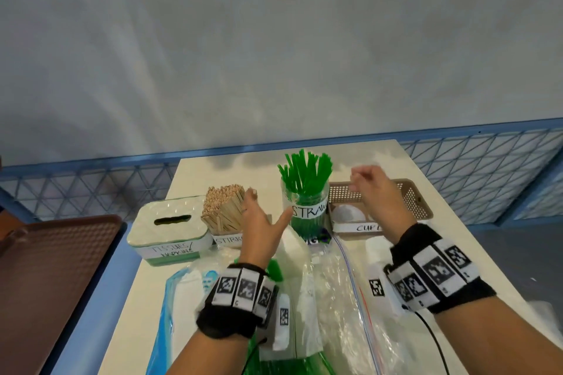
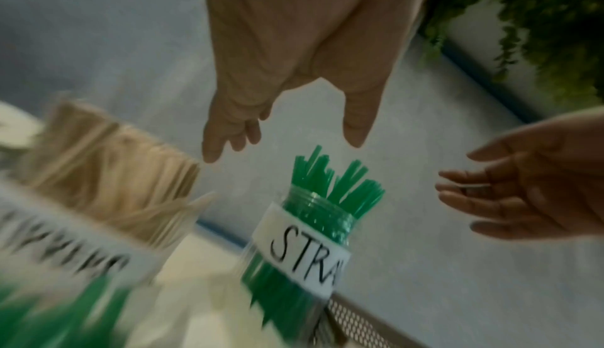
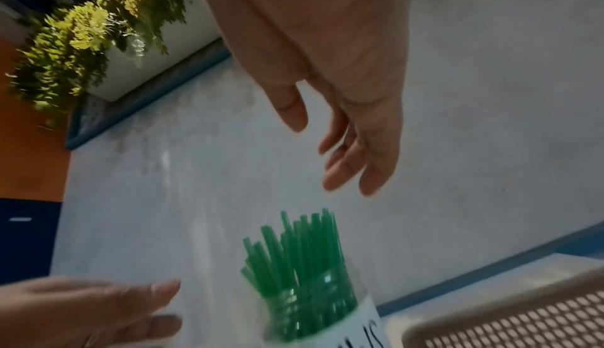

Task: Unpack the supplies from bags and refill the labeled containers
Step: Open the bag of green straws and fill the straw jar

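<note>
1. Presently my left hand (image 1: pixel 259 222) hangs empty, fingers spread, beside the straw jar (image 1: pixel 307 204).
2. My right hand (image 1: pixel 374 192) hangs empty, fingers loose, on the jar's other side.
3. Green straws (image 1: pixel 306 173) stand upright in it.
4. Bags (image 1: pixel 329 292) lie nearer me on the table (image 1: pixel 426 240).

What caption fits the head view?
Both open hands hover beside the filled straw jar on the table.

straw jar (image 1: pixel 306 205) label cut by left hand (image 1: pixel 259 222) | stirrer label (image 1: pixel 227 239) half-hidden | left wrist view blurred
</note>
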`<act>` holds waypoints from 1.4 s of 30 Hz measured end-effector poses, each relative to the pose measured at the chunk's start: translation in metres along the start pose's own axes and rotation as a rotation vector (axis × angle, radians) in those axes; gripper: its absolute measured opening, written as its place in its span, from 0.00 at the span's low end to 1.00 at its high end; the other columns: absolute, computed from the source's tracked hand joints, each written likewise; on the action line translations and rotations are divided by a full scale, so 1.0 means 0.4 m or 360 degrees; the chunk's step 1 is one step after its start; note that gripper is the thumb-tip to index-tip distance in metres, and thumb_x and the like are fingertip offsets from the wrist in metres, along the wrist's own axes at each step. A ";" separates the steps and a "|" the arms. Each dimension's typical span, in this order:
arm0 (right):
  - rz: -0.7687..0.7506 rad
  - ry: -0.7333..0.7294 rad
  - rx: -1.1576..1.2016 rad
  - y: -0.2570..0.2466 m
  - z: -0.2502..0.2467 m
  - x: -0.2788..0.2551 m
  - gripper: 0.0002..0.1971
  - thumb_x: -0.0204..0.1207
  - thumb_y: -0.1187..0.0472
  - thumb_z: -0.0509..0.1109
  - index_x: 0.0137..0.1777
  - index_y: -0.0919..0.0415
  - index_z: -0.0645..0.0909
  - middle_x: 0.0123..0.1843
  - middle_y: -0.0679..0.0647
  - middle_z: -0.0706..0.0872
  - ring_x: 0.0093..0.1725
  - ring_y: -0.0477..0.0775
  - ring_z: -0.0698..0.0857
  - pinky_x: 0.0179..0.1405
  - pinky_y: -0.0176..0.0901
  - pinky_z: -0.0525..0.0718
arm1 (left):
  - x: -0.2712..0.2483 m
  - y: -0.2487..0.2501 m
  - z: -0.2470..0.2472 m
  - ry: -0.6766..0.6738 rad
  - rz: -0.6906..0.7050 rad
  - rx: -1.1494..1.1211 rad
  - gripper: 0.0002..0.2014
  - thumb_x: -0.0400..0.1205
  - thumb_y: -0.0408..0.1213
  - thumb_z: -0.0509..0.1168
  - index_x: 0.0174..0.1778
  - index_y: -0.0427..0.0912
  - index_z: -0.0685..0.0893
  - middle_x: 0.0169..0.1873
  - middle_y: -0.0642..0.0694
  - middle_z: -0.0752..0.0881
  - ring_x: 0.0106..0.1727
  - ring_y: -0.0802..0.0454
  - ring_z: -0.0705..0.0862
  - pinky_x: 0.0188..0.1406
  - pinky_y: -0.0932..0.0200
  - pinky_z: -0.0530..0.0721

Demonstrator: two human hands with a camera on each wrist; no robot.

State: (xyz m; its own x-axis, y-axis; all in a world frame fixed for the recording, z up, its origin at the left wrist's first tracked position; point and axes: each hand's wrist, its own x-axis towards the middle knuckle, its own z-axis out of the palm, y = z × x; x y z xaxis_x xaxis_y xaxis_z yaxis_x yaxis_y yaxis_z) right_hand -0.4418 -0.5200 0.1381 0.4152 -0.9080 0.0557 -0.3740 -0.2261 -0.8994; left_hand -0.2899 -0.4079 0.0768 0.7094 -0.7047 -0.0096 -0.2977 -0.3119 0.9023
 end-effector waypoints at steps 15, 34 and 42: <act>0.0405 -0.0932 -0.0267 0.217 0.105 -0.273 0.10 0.76 0.68 0.62 0.56 0.61 0.74 0.52 0.59 0.85 0.43 0.54 0.85 0.38 0.43 0.82 | -0.247 -0.250 0.004 -0.0111 -0.0562 0.0719 0.44 0.76 0.41 0.71 0.78 0.28 0.51 0.77 0.31 0.60 0.80 0.37 0.59 0.79 0.49 0.61; 0.0296 -0.0952 0.0636 0.086 0.106 -0.358 0.10 0.82 0.68 0.59 0.51 0.54 0.79 0.55 0.56 0.84 0.50 0.49 0.83 0.51 0.39 0.83 | -0.270 -0.145 -0.153 0.0074 -0.0444 -0.1070 0.12 0.87 0.36 0.50 0.46 0.37 0.77 0.39 0.38 0.82 0.38 0.47 0.81 0.37 0.54 0.80; 0.0373 -0.1072 0.0161 0.100 0.175 -0.366 0.22 0.80 0.62 0.66 0.73 0.57 0.69 0.56 0.51 0.83 0.56 0.50 0.82 0.51 0.37 0.83 | -0.280 -0.112 -0.174 0.0089 -0.0452 -0.1190 0.11 0.87 0.35 0.52 0.40 0.40 0.75 0.32 0.44 0.80 0.30 0.52 0.81 0.30 0.57 0.78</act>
State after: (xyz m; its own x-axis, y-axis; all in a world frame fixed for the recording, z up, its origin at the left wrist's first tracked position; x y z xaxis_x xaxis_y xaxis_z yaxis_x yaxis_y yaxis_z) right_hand -0.4597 -0.3715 0.0635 0.7669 -0.5068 -0.3938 -0.4506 0.0116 -0.8926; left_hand -0.3114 -0.2707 0.0673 0.7307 -0.6233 -0.2784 0.3919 0.0491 0.9187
